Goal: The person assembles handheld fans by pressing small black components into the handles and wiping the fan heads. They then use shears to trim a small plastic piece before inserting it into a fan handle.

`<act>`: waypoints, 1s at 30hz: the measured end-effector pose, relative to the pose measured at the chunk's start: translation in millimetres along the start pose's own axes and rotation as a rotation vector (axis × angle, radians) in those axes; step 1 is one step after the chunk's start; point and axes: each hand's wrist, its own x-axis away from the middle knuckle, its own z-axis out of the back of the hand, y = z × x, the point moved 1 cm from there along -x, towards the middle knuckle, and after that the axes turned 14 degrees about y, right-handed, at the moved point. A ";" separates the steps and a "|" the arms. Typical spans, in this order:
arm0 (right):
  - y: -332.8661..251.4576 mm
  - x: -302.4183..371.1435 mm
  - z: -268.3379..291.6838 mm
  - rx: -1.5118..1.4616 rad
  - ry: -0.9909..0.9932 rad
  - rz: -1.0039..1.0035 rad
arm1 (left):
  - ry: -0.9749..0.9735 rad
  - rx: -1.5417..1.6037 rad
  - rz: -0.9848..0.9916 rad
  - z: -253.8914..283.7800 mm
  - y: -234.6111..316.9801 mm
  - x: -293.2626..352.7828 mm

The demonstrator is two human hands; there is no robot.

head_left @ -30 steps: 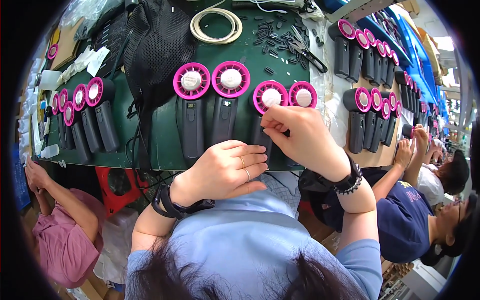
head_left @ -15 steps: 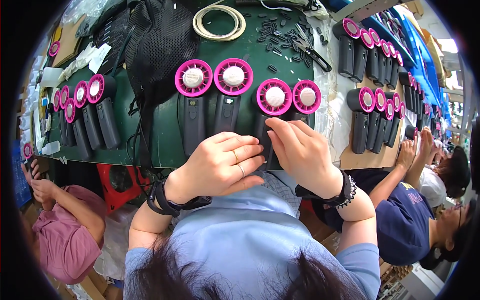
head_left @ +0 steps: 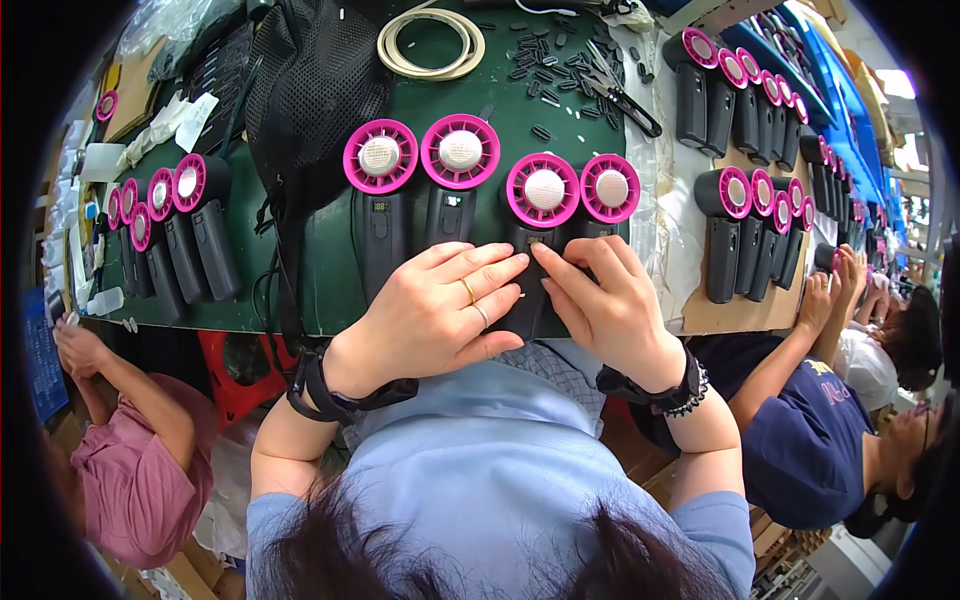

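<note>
From my remote seat: nearest the camera, dark hair and a pale blue shirt [head_left: 480,470] fill the lower frame, forearms rising from it to the edge of the green work mat [head_left: 320,290]. My left hand [head_left: 435,305] lies flat, fingers spread and relaxed, ringed fingers pointing right across the lower handle of the third handheld fan [head_left: 540,215]; my right hand [head_left: 610,305] meets it from the other side, fingertips bent down onto the same dark handle. Neither hand is closed around anything: both press on top of the handle, and I cannot tell whether something small is pinched under the right fingertips.

The fan lies with its long axis running away from me, black handle under the fingers, magenta head beyond them toward the far side of the mat. Both hands sit at the handle end, about equally close, with the head straight ahead of the fingertips.

It is one of four such fans in a row; the two to its left [head_left: 380,190] lie untouched, the fourth [head_left: 611,190] just beside the right hand. Farther off: a black mesh bag [head_left: 310,90], a coil of pale cord [head_left: 430,40], scattered small black parts [head_left: 540,50], and more fans on card at right [head_left: 745,230]. Co-workers sit on either side.
</note>
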 end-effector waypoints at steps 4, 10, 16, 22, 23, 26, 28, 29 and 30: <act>-1.0 2.1 -2.0 0.083 0.029 0.049 | -0.016 -0.015 0.002 -1.6 -0.3 -0.2; -1.3 4.8 -2.5 0.126 0.072 0.062 | -0.011 -0.035 -0.011 -1.3 1.8 0.1; 1.7 5.8 -1.8 0.072 0.061 0.053 | -0.034 -0.018 -0.042 -3.0 1.6 -0.6; 1.2 4.2 -0.6 0.086 0.031 0.055 | -0.043 -0.021 -0.031 -3.1 1.7 0.0; 1.6 4.3 -0.3 0.089 0.030 0.052 | -0.040 -0.018 -0.031 -3.5 2.2 0.1; 4.1 5.8 -1.3 0.049 0.046 0.021 | -0.032 -0.013 -0.032 -4.6 4.2 0.1; 5.2 6.4 -1.0 0.028 0.054 0.006 | -0.023 -0.009 -0.042 -5.3 5.9 -0.2; 5.4 6.7 -0.7 0.035 0.057 0.014 | -0.019 -0.007 -0.047 -5.7 6.4 -0.4; 5.6 6.9 -0.4 0.041 0.059 0.022 | -0.019 -0.007 -0.047 -6.3 6.4 -0.8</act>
